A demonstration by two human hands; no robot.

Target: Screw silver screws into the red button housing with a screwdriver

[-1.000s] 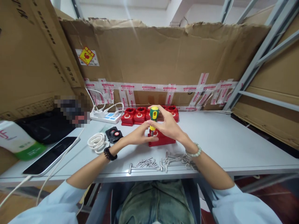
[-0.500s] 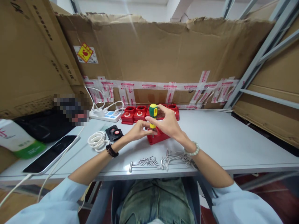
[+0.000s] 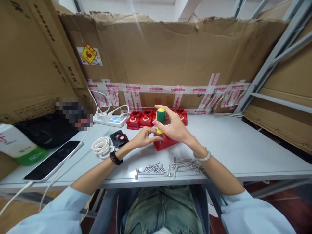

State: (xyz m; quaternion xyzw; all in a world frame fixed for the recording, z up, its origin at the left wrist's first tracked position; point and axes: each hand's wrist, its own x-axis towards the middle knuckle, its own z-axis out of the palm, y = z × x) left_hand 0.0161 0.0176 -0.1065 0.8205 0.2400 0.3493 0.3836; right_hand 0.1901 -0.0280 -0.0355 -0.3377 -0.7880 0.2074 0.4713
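Note:
My right hand (image 3: 174, 127) grips a short screwdriver (image 3: 160, 117) with a green and yellow handle, held upright over a red plastic box (image 3: 163, 143) on the grey table (image 3: 243, 146). My left hand (image 3: 143, 136) pinches at the screwdriver's tip, just above the box's left end. A pile of screws (image 3: 154, 169) and several long metal pins (image 3: 184, 163) lie near the table's front edge, in front of my hands.
A row of red boxes (image 3: 140, 119) stands behind my hands against the cardboard wall. A black part with a red button (image 3: 119, 138), a white cable coil (image 3: 101, 146), a power strip (image 3: 108, 121) and a phone (image 3: 52, 161) lie at left.
The red box under my hands has turned slightly askew. My right hand has shifted its fingers around the screwdriver handle, turning it. The view has tilted up a little.

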